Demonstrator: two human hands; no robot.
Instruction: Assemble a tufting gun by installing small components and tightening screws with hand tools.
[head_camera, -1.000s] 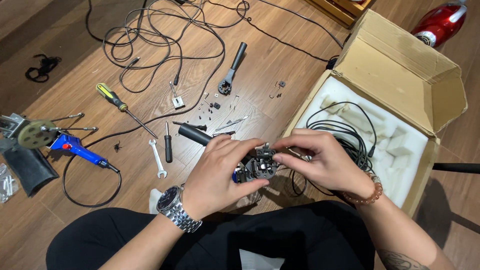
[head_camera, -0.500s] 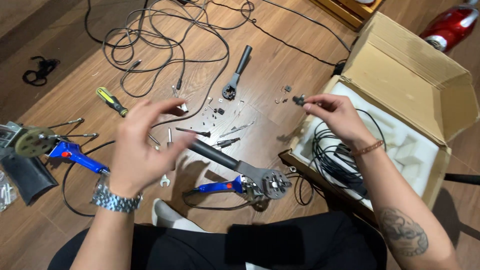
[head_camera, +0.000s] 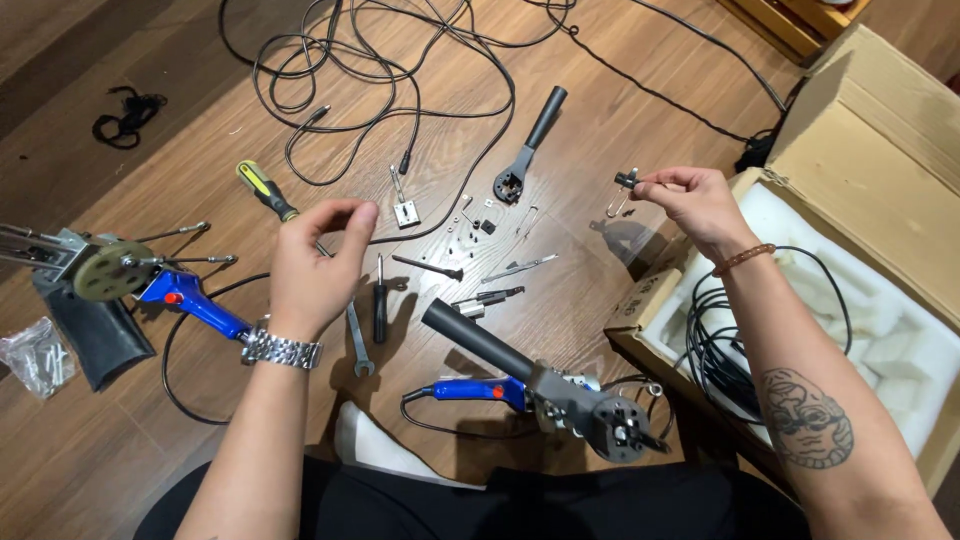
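Note:
My right hand (head_camera: 700, 205) pinches a small black part with a bent metal hook (head_camera: 625, 185) and holds it up above the floor, near the box's corner. My left hand (head_camera: 315, 260), a metal watch on its wrist, hovers with curled fingers over a black screwdriver (head_camera: 380, 300) and a small wrench (head_camera: 358, 345); its palm is hidden. Between my arms, a hand tool (head_camera: 560, 395) with a black handle, a blue grip and a grey round head lies on the wooden floor, touched by neither hand.
A second blue-gripped tool (head_camera: 150, 275) lies at left beside a bag of screws (head_camera: 35, 350). A yellow-green screwdriver (head_camera: 265, 190), a black handle part (head_camera: 530, 150), small loose screws (head_camera: 470, 220) and black cables (head_camera: 400, 60) lie ahead. An open cardboard box (head_camera: 880, 130) with foam stands at right.
Both hands let go of the tool, which now lies on the floor. My right hand lifted away with the small hooked part; my left hand rose and curled its fingers.

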